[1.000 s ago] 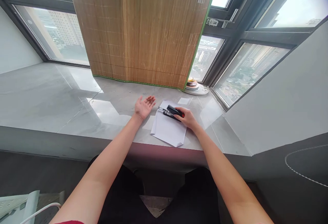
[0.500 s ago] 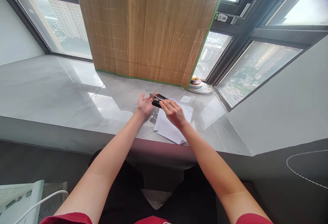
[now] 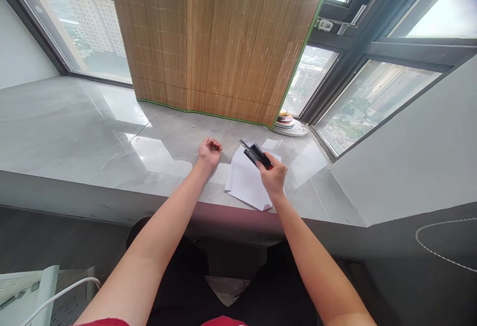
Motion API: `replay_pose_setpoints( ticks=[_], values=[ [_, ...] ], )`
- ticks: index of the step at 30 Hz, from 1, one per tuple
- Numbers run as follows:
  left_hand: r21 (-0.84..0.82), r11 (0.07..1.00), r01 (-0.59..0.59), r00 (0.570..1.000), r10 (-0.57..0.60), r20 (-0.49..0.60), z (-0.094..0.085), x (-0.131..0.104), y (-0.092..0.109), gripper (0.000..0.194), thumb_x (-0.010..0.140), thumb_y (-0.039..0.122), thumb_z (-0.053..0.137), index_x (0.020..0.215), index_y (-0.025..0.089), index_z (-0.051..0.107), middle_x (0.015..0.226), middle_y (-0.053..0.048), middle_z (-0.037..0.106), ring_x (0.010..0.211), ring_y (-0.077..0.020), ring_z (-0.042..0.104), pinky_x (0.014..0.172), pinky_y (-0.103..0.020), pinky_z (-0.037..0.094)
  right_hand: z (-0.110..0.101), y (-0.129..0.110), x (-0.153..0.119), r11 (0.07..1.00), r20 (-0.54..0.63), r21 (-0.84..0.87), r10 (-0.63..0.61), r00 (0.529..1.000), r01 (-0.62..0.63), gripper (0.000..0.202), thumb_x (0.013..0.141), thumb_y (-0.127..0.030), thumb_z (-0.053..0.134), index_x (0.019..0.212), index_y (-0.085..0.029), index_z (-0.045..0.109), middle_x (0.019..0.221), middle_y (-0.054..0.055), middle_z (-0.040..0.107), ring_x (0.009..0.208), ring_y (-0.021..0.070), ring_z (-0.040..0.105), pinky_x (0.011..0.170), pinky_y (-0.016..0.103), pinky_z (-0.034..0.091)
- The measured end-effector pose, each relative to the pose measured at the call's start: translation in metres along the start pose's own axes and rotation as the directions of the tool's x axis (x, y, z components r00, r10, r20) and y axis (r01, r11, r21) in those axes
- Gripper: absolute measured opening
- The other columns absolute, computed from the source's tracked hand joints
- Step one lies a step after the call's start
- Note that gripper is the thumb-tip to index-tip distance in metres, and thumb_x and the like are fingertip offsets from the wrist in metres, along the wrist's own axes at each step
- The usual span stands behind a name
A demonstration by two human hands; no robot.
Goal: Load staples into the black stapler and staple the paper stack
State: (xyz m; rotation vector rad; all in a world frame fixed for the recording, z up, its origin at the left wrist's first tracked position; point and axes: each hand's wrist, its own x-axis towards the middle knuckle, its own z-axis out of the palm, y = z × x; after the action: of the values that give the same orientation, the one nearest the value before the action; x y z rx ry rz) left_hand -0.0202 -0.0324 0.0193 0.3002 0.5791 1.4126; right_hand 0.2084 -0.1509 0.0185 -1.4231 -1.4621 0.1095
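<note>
My right hand (image 3: 274, 176) grips a black stapler (image 3: 258, 156) over the paper. The stapler is swung open, with its metal part sticking out to the upper left and a bit of red near my fingers. My left hand (image 3: 210, 152) rests palm up on the grey ledge, left of the paper, its fingers curled over the palm. A small dark thing shows between those fingers, too small to name. White sheets of paper (image 3: 246, 182) lie on the ledge below the stapler, one lower corner bent up.
A bamboo blind (image 3: 223, 42) with green edging hangs down to the back of the ledge (image 3: 167, 122). Several stacked plates (image 3: 286, 123) stand at the back right by the window. A white chair (image 3: 26, 291) with a cable is at the lower left.
My right hand has carried the stapler right, away from my left hand and over the paper, and turned it. My left hand's fingers, stretched out before, have curled closed.
</note>
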Motion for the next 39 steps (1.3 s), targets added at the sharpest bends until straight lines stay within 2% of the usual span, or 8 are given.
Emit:
replay_pose_setpoints(
  ticks=[6,11,17,23,27,29,34,39],
  values=[
    [0.083,0.996,-0.016,0.990,0.005,0.141,0.000,-0.008,0.007,0.051,0.106,0.033,0.047,0.062,0.025,0.023,0.055,0.005,0.018,0.044,-0.0109,0.022,0.042,-0.028,0.026,-0.013,0.036,0.004,0.946,0.169,0.172,0.248,0.954,-0.276,0.042,0.079,-0.044,0.082,0.114,-0.021,0.081,0.110,0.010,0.081,0.100,0.0327,0.076,0.096,0.050,0.060],
    [0.079,0.997,-0.013,0.984,-0.001,0.180,0.011,-0.012,0.008,0.035,0.104,0.020,0.043,0.069,0.022,0.047,0.065,0.001,0.039,0.053,-0.0109,0.041,0.053,-0.025,0.040,-0.011,0.046,0.028,0.938,0.340,0.215,0.187,0.922,-0.270,0.043,0.076,-0.040,0.082,0.116,-0.024,0.081,0.116,0.008,0.081,0.110,0.0315,0.075,0.105,0.052,0.056],
    [0.127,0.992,-0.018,0.973,-0.012,0.229,0.019,-0.012,-0.001,0.033,0.093,-0.005,0.042,0.090,0.017,0.066,0.086,-0.005,0.062,0.079,-0.0115,0.064,0.080,-0.024,0.053,-0.014,0.052,0.032,0.948,0.367,0.216,0.143,0.919,-0.233,0.045,0.079,-0.045,0.082,0.119,-0.024,0.079,0.120,0.008,0.080,0.112,0.0314,0.074,0.106,0.052,0.055],
    [0.260,0.966,0.010,0.907,-0.118,0.405,0.021,-0.024,-0.008,0.025,0.095,0.009,0.071,0.119,0.017,0.070,0.113,-0.010,0.077,0.118,-0.0227,0.074,0.120,-0.043,0.047,-0.021,0.015,0.031,0.993,0.174,0.090,-0.089,0.981,0.074,0.031,0.094,-0.048,0.073,0.114,-0.024,0.076,0.119,0.010,0.078,0.113,0.0316,0.068,0.097,0.049,0.057],
    [0.382,0.924,0.001,0.792,-0.234,0.564,0.020,-0.032,-0.008,0.046,0.088,0.025,0.088,0.130,0.018,0.071,0.120,-0.014,0.079,0.124,-0.0313,0.073,0.124,-0.051,0.044,-0.006,-0.025,0.032,0.923,0.203,0.032,-0.381,0.902,0.383,0.020,0.101,-0.029,0.065,0.118,-0.028,0.075,0.120,0.008,0.076,0.113,0.0312,0.066,0.104,0.051,0.054],
    [0.391,0.919,-0.056,0.776,-0.207,0.596,0.019,-0.034,-0.006,0.053,0.084,0.031,0.093,0.131,0.019,0.071,0.106,-0.010,0.082,0.122,-0.0323,0.074,0.124,-0.052,0.043,0.003,-0.039,0.035,0.884,0.228,0.024,-0.460,0.858,0.467,0.029,0.101,-0.023,0.064,0.128,-0.030,0.073,0.126,0.008,0.073,0.118,0.0315,0.063,0.106,0.051,0.052],
    [0.371,0.922,-0.108,0.791,-0.146,0.594,0.018,-0.035,-0.003,0.058,0.083,0.037,0.093,0.133,0.020,0.070,0.098,-0.007,0.082,0.124,-0.0341,0.074,0.122,-0.053,0.044,0.010,-0.051,0.050,0.853,0.262,-0.027,-0.498,0.827,0.522,0.037,0.097,-0.023,0.072,0.132,-0.033,0.075,0.125,0.009,0.067,0.117,0.0327,0.058,0.104,0.052,0.052],
    [0.449,0.891,-0.068,0.723,-0.266,0.638,0.018,-0.037,-0.006,0.056,0.087,0.037,0.090,0.136,0.019,0.069,0.111,-0.016,0.082,0.121,-0.0373,0.075,0.115,-0.055,0.049,0.004,-0.047,0.062,0.843,0.337,-0.024,-0.498,0.799,0.537,0.024,0.096,-0.021,0.072,0.116,-0.031,0.081,0.121,0.009,0.064,0.112,0.0305,0.052,0.101,0.049,0.052]
  ],
)
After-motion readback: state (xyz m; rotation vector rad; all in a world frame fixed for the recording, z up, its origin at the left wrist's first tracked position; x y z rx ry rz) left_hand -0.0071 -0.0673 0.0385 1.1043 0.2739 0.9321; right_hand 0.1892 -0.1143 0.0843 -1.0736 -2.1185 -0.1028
